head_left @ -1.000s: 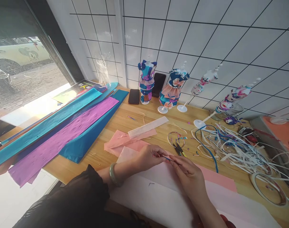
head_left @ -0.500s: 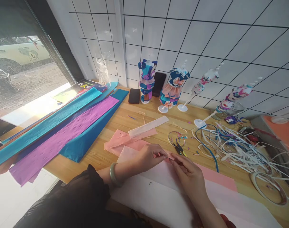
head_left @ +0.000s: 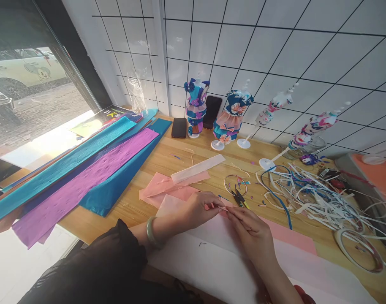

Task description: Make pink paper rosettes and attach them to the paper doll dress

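My left hand (head_left: 201, 210), with a green bangle (head_left: 150, 233) on its wrist, is closed in a pinch at the centre. My right hand (head_left: 250, 226) pinches opposite it, and the fingertips nearly meet. Between them is a thin, pale strip, too small to make out well. White and pale pink sheets (head_left: 208, 261) lie beneath both hands. Just beyond the fingers are pliers (head_left: 240, 197) with dark jaws and a wire coil (head_left: 230, 185). Salmon pink paper (head_left: 159, 185) and a cream strip (head_left: 197, 168) lie beyond my left hand.
Blue and purple crepe paper (head_left: 94, 177) spreads across the left. Small dressed stands (head_left: 232, 118) and a phone (head_left: 179, 128) are along the wall. A tangle of white strips (head_left: 319, 202) and a ring-shaped roll (head_left: 359, 251) lie at the right, near an orange-topped box (head_left: 373, 175).
The fingers of both hands have shifted slightly around the thin strip. A small blue piece now shows just beyond the fingertips. The rest looks the same.
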`<action>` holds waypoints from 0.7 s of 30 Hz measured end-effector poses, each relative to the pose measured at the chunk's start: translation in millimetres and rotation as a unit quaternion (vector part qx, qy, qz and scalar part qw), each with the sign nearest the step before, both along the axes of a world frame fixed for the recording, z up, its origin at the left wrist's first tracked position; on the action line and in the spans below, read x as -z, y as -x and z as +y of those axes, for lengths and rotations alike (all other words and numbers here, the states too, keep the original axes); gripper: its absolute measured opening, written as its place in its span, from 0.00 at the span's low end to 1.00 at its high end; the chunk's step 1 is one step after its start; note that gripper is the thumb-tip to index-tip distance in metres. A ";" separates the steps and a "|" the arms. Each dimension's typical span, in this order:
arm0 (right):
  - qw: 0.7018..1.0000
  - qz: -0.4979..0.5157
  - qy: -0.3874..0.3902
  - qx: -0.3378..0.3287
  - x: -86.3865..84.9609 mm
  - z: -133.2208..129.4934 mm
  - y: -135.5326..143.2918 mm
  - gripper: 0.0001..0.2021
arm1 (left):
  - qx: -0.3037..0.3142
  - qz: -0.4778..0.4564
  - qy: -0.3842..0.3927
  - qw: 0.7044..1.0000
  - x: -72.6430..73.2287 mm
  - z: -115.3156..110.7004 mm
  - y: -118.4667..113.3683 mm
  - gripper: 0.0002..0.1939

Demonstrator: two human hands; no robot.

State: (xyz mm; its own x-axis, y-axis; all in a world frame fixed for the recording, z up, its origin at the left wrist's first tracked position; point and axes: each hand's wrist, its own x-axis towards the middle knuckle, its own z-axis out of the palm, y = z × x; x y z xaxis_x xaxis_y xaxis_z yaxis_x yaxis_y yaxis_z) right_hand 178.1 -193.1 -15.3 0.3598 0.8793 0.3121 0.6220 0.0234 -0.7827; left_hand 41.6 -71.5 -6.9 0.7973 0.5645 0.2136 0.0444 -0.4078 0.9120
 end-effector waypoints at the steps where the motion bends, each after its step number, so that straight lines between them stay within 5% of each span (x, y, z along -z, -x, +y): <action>1: 1.000 -0.004 -0.002 -0.002 0.0 0.1 0.0 0.10 | 0.000 -0.002 0.001 1.000 -1.0 -0.1 0.0 0.07; 21: 1.000 -0.011 -0.005 -0.021 2.9 -0.2 -1.5 0.10 | 0.019 -0.004 0.081 0.997 2.7 0.4 0.7 0.08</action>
State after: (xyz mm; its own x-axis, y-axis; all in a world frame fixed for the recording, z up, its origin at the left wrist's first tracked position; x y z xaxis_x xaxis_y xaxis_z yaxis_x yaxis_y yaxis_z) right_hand 179.6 -193.3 -18.1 0.3159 0.8898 0.3292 0.6380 0.0576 -0.7679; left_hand 40.9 -71.1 -9.6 0.8169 0.5623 0.1283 0.0243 -0.2558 0.9664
